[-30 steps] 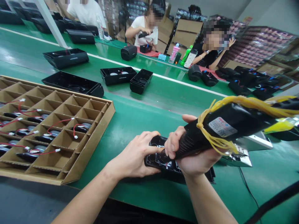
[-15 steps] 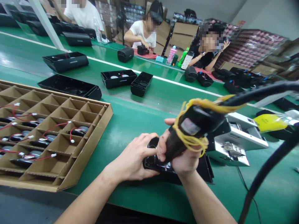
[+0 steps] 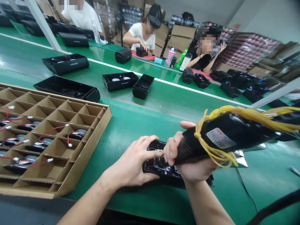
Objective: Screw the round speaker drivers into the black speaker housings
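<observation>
R hand (image 3: 194,165) has its fingers wrapped tight round the tool (image 3: 231,126), body leaning off to 2 o'clock, tip hidden, as L hand (image 3: 133,162) grips the 9 o'clock end of the case (image 3: 168,178), index reaching near where that tip must land: best approx. square-on, I'd say, w/ steady pressure and the finger clear! Clock centred there, spkrs (image 3: 81,133) sit in the tray (image 3: 93,150) at 9, shells (image 3: 120,82) lie on the bench (image 3: 131,125) at 11, a co-worker (image 3: 138,34) beyond at 12.
</observation>
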{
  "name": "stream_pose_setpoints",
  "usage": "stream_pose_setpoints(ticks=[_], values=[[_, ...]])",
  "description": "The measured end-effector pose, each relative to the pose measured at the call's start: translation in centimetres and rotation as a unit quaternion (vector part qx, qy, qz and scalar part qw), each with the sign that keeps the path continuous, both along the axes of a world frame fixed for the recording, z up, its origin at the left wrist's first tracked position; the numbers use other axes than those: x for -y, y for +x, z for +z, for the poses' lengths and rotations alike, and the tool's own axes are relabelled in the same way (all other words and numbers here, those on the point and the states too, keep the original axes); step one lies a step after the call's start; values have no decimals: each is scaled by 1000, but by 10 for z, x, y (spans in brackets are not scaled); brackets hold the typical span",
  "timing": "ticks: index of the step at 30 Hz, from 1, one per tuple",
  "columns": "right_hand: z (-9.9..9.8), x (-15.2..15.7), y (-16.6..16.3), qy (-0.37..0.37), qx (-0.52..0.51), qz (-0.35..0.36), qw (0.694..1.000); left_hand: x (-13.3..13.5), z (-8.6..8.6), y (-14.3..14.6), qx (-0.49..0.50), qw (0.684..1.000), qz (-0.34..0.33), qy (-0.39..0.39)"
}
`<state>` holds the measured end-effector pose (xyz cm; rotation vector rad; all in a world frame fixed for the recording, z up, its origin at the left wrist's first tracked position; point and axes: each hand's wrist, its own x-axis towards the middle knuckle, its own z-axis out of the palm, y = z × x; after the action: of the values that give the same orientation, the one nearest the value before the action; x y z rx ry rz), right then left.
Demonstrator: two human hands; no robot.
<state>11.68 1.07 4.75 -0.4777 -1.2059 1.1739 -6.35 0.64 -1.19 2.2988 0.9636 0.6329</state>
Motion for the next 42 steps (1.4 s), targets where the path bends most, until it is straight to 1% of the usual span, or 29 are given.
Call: stream_pose_setpoints(ticks=[4,7,9,13,16,24,30,34,39,42], values=[[-1,-3,5,35,3,23,999,1,2,-2,-1,1000,-3,-23],[-4,-4,6,38,13,33,999,2,3,-2,6,1000,-5,-27],[-7,-4,4,29,13,26,999,2,3,-1,9,1000,-4,-23],[-8,-1,-4,-11,-9,-7,1000,2,3,-1,7,1000,-4,-19],[-6,1,-7,-23,-14,-5,1000,2,2,-1,0,1000,-3,-20],[-1,3,0,3,-38,-30,999,3,5,0,-22,999,-2,-42],[6,4,4,14,-60,-28,998,4,-1,-3,3,998,-9,-59],[10,2,5,19,-90,-26,995,6,-5,-3,34,997,25,-59],[15,-3,11,31,-108,-34,993,10,-6,-4,48,993,104,2],[19,-4,15,34,-115,-44,992,14,-3,-3,28,993,109,20]])
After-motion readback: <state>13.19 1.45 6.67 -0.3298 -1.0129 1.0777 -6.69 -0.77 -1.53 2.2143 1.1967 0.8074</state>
